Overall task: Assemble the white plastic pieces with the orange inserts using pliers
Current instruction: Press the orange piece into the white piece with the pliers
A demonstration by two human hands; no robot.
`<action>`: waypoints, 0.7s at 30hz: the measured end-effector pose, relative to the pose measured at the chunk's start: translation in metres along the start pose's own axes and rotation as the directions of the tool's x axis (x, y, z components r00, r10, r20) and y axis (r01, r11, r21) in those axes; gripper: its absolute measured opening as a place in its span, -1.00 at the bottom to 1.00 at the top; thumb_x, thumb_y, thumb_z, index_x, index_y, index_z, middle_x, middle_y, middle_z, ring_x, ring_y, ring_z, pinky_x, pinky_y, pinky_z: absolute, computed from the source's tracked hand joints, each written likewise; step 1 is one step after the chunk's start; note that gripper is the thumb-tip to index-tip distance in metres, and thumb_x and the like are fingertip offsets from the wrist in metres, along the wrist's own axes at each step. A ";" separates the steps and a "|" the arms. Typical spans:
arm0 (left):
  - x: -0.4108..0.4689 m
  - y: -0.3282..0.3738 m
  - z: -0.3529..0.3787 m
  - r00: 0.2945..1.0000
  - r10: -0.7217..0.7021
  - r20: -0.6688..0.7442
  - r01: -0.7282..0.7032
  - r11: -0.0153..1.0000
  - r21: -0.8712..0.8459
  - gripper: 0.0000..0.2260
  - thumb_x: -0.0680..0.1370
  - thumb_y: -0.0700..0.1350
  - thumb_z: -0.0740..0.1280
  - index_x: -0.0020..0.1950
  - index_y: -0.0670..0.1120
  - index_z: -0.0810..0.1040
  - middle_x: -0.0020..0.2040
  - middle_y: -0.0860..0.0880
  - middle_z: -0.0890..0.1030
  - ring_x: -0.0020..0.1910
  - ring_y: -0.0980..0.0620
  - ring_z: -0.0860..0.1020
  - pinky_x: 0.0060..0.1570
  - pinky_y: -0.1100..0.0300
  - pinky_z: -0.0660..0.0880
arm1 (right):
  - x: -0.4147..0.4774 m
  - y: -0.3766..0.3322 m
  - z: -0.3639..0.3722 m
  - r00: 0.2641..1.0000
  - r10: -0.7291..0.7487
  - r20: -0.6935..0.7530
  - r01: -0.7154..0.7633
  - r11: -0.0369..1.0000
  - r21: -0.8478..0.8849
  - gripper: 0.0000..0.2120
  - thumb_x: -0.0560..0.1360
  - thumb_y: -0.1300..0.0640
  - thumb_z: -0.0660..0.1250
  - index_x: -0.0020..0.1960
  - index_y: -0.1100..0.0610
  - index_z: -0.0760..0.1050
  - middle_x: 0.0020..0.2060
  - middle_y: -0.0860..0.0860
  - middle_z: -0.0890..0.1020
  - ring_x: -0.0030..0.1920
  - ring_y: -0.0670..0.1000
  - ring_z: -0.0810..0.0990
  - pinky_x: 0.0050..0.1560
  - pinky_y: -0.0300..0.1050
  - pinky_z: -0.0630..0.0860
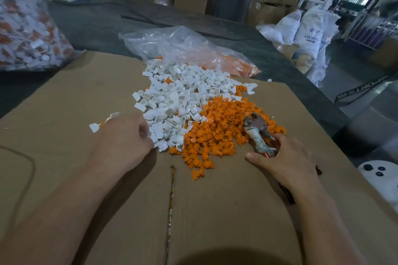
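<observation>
Early stage: left hand (127, 135) fingers curled into loose white plastic pieces (172, 101), right hand (282, 157) grasping metal pliers (257, 129), orange ribbed inserts (221, 131) heaped unassembled.

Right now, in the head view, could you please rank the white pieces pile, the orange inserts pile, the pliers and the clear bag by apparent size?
1. clear bag, though farther away
2. white pieces pile and orange inserts pile: too alike to rank
3. pliers

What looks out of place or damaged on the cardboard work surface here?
Little. A few white pieces lie stray to the left of the white pile, beyond the left hand. The pliers in the right hand have a grubby wrapping round one handle. The orange inserts lie heaped, not spilled off.
</observation>
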State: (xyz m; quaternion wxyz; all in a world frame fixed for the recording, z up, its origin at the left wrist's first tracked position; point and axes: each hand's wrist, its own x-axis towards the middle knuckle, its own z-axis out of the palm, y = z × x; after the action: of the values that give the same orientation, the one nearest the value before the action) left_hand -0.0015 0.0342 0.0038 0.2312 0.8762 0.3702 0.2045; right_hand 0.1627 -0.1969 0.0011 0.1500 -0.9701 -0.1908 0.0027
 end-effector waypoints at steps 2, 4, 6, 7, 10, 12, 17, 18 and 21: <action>-0.001 0.001 0.000 1.000 -0.011 -0.027 0.009 0.999 -0.054 -0.85 0.38 -0.20 0.35 -0.29 0.03 0.45 -0.30 0.15 0.48 -0.01 -0.06 0.48 -0.26 0.16 0.27 | 0.000 0.000 0.000 1.000 -0.003 -0.003 0.003 1.000 0.011 -0.12 0.22 -0.39 0.32 0.39 0.07 0.26 0.23 0.07 0.43 0.24 0.11 0.36 0.17 0.02 0.30; -0.001 0.000 -0.002 0.998 -0.036 -0.054 0.026 0.984 -0.174 -0.84 0.38 -0.22 0.34 -0.23 0.05 0.47 -0.25 0.12 0.53 -0.18 0.01 0.52 -0.25 0.16 0.35 | -0.001 -0.002 -0.001 1.000 -0.005 -0.001 0.005 0.999 0.042 -0.08 0.19 -0.45 0.25 0.40 0.06 0.26 0.25 0.07 0.41 0.26 0.11 0.34 0.20 0.05 0.29; -0.001 0.002 -0.004 0.999 -0.043 -0.034 0.031 0.955 -0.297 -0.78 0.42 -0.24 0.32 -0.11 0.10 0.50 -0.23 0.07 0.56 -0.32 0.07 0.55 -0.26 0.18 0.40 | -0.002 -0.003 -0.001 1.000 -0.004 0.006 0.003 0.997 0.073 0.00 0.13 -0.51 0.11 0.41 0.07 0.24 0.27 0.07 0.41 0.28 0.12 0.33 0.25 0.08 0.28; -0.001 0.002 -0.004 1.000 -0.022 -0.022 0.013 0.946 -0.323 -0.78 0.44 -0.24 0.32 -0.07 0.10 0.52 -0.23 0.06 0.56 -0.34 0.09 0.55 -0.27 0.19 0.41 | -0.002 -0.004 -0.001 1.000 -0.006 -0.001 0.006 0.997 0.072 0.01 0.13 -0.51 0.08 0.41 0.08 0.24 0.28 0.07 0.41 0.29 0.11 0.34 0.26 0.09 0.28; -0.004 0.007 -0.002 0.999 0.027 -0.026 -0.036 0.912 -0.408 -0.86 0.46 -0.18 0.37 -0.08 0.07 0.56 -0.25 0.13 0.55 -0.31 0.12 0.54 -0.29 0.24 0.40 | -0.004 -0.008 -0.003 0.990 -0.045 -0.132 0.061 0.991 0.121 -0.21 0.30 -0.38 0.22 0.37 0.07 0.31 0.20 0.02 0.45 0.23 0.04 0.37 0.22 0.04 0.31; -0.008 0.013 -0.001 1.000 0.025 0.007 -0.017 0.842 -0.539 -0.85 0.43 -0.16 0.42 -0.14 0.10 0.56 -0.31 0.13 0.58 -0.35 0.23 0.54 -0.31 0.31 0.42 | -0.009 -0.019 -0.003 0.957 -0.141 -0.255 0.200 0.955 0.221 -0.44 0.37 -0.25 0.26 0.27 0.01 0.41 0.06 -0.10 0.43 0.14 -0.07 0.36 0.08 -0.09 0.31; -0.018 0.025 0.005 0.986 0.044 0.160 0.079 0.723 -0.686 -0.83 0.37 -0.28 0.47 -0.26 -0.01 0.59 -0.31 -0.01 0.63 -0.45 0.21 0.52 -0.43 0.44 0.45 | -0.026 -0.058 0.013 0.854 -0.490 -0.175 0.518 0.832 0.199 -0.70 0.48 -0.12 0.22 0.12 -0.01 0.54 -0.02 -0.16 0.50 0.01 -0.23 0.37 -0.03 -0.40 0.24; -0.019 0.026 0.006 0.982 0.065 0.176 0.076 0.723 -0.687 -0.83 0.36 -0.29 0.46 -0.25 -0.03 0.59 -0.33 -0.01 0.63 -0.47 0.18 0.53 -0.44 0.40 0.47 | -0.028 -0.062 0.016 0.835 -0.527 -0.157 0.549 0.817 0.178 -0.72 0.49 -0.11 0.24 0.10 -0.01 0.55 -0.05 -0.16 0.49 -0.02 -0.22 0.37 -0.06 -0.43 0.23; -0.019 0.027 0.007 0.973 0.094 0.210 0.081 0.715 -0.695 -0.84 0.35 -0.30 0.47 -0.24 -0.07 0.58 -0.33 -0.11 0.62 -0.45 0.10 0.54 -0.39 0.27 0.52 | -0.026 -0.068 0.022 0.836 -0.539 -0.099 0.548 0.826 0.134 -0.71 0.51 -0.10 0.23 0.13 0.01 0.54 -0.08 -0.10 0.49 0.00 -0.13 0.40 -0.08 -0.29 0.28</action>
State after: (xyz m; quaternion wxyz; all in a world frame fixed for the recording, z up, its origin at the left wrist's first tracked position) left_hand 0.0049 0.0015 0.0097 0.5855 0.7425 0.2332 0.2270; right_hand 0.1120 -0.1401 -0.0015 0.2257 -0.8604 -0.4539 -0.0527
